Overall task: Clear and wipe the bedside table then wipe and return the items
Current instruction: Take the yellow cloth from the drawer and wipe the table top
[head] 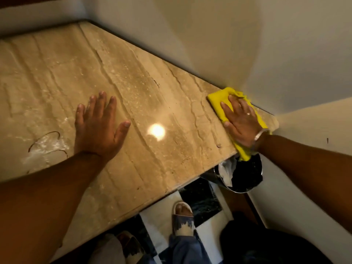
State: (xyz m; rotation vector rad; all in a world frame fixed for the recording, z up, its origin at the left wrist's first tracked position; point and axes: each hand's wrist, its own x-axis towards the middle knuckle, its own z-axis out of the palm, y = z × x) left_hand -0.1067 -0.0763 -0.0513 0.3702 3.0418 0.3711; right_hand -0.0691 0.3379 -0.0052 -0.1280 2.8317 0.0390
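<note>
The beige marble top of the bedside table [152, 88] fills the view, bare of items, with dust and a brown ring stain [45, 143] at its left. My left hand [99, 128] lies flat on the top with its fingers spread, holding nothing. At the table's right corner by the wall, my right hand [242, 124] presses flat on a folded yellow cloth [219, 100]. The cloth's lower end hangs over the front edge.
Cream walls [247, 44] close in the table at the back and right. A round metal bin [245, 176] with a black liner stands under the right corner. My feet in sandals [182, 218] stand on black and white floor tiles below the front edge.
</note>
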